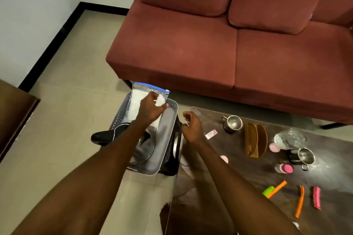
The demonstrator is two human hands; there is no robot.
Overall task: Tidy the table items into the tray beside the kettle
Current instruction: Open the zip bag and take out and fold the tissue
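Tray (170,133) with zip bag (137,99) in left hand (150,109), kettle (142,147)

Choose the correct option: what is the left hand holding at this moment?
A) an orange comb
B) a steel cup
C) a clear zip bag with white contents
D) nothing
C: the left hand grips the clear zip bag over the grey tray, while the steel cups and orange comb lie untouched on the table.
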